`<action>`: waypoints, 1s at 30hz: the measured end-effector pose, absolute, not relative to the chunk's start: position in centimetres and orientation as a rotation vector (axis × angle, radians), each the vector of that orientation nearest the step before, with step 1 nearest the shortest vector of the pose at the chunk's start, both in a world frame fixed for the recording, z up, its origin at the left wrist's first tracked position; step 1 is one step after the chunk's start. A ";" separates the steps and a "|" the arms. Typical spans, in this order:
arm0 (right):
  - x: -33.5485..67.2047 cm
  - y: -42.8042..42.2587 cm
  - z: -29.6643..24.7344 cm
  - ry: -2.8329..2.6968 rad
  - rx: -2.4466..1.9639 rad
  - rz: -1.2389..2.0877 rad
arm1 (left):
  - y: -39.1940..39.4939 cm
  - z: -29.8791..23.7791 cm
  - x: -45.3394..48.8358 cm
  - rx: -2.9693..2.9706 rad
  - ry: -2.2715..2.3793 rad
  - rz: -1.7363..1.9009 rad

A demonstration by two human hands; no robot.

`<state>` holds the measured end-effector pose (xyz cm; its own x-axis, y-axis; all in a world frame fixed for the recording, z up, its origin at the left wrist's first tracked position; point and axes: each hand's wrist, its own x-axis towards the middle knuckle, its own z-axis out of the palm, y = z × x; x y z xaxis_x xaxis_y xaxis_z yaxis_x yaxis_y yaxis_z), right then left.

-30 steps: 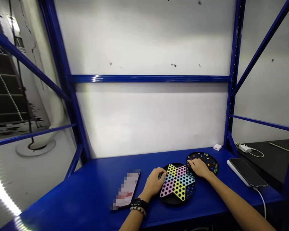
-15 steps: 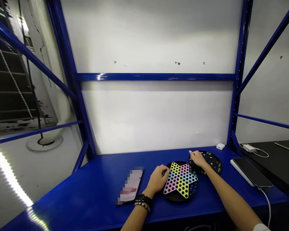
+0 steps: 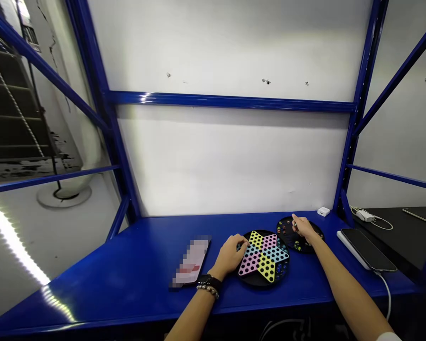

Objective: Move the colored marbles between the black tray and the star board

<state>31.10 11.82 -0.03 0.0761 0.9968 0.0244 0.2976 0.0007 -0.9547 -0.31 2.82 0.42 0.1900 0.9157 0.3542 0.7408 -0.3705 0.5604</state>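
While flat, board (image 3: pixel 260 256) beside left hand (image 3: pixel 230 255).

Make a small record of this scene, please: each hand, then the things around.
left hand: at the left edge of the star board; grip unclear
right hand: over the round black tray; grip unclear
board colours: yellow, pink and light blue, with dark holes
in the tray: small pieces of several colours
left of left hand: phone, screen pixelated
right of right hand: dark-screened phone, white cable
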 end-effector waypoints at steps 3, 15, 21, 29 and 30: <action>30.2 11.8 0.6 -1.465 -1.438 0.884 | 2.8 0.4 -0.3 2.198 1.585 0.958; 17.6 11.5 0.1 -2.305 -1.581 0.059 | 2.7 0.5 -0.3 2.204 1.566 0.957; 18.4 11.1 -0.3 -2.364 -1.575 0.021 | 2.9 0.3 -0.4 2.223 1.560 0.957; 18.7 11.1 -0.5 -2.314 -1.498 0.144 | 3.1 0.2 -0.5 2.223 1.568 0.948; 18.7 11.0 -0.5 -2.309 -1.488 0.157 | 3.1 0.1 -0.6 2.221 1.568 0.948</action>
